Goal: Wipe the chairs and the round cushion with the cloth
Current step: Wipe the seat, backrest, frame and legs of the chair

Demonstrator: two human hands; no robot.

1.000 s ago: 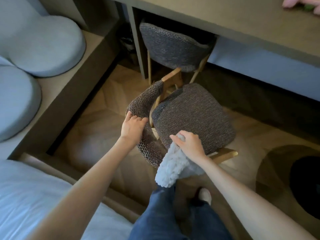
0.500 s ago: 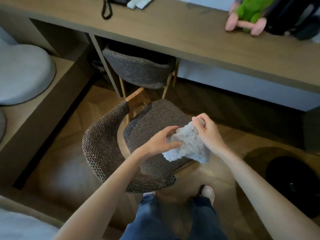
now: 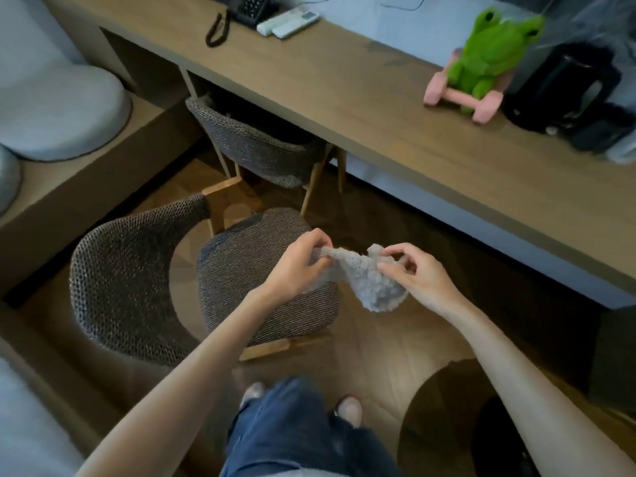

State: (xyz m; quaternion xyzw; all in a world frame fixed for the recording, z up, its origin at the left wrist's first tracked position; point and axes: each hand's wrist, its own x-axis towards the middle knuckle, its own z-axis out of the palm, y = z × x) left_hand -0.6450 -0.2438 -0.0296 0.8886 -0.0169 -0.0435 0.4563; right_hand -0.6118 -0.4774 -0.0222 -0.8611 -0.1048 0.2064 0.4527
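A fluffy pale grey cloth (image 3: pixel 364 280) hangs stretched between both my hands above the right edge of the near chair's seat. My left hand (image 3: pixel 296 266) pinches its left corner and my right hand (image 3: pixel 413 273) pinches its right corner. The near chair (image 3: pixel 241 270) has a dark woven seat and a curved woven backrest on the left. A second woven chair (image 3: pixel 265 149) is tucked under the wooden desk behind it. A round pale grey cushion (image 3: pixel 58 111) lies on the low wooden bench at the upper left.
The long wooden desk (image 3: pixel 344 98) carries a black phone (image 3: pixel 247 8), white remotes (image 3: pixel 289 18), a green and pink plush toy (image 3: pixel 481 60) and a black kettle (image 3: pixel 568 87). A dark round object (image 3: pixel 499 438) sits on the floor at lower right. A bed edge (image 3: pixel 27 418) is at lower left.
My left hand left the chair's backrest and took hold of the cloth. Both hands lifted the cloth off the seat and spread it apart. The view tilted up toward the desk.
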